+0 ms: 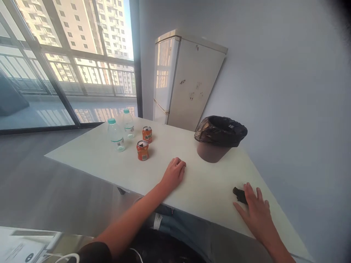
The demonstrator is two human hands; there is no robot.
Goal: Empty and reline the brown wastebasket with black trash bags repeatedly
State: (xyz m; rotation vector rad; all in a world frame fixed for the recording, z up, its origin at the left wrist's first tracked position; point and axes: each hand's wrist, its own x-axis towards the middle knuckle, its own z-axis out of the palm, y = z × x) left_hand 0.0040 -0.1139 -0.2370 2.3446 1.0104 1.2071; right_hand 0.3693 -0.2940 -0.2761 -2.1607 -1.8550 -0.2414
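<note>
My left hand point(174, 171) rests on the white table point(175, 140) with its fingers curled in, and nothing shows in them. Over at the right, my right hand point(257, 210) has its fingers spread, thumb apart. Beside and partly under its index finger lies a small black bundle point(240, 195), perhaps a folded plastic bag; whether the fingers touch it I cannot tell. Beyond the hands stands a brown trash bin point(212, 152), upright, with a black plastic bag point(204, 133) lining it and folded over its rim.
To the left on the table stand two orange cans point(143, 152) and two clear bottles point(116, 137) with teal caps. A fridge point(196, 80) is behind the far edge, near a glass sliding door point(68, 73). The grey wall point(287, 109) runs along the right side.
</note>
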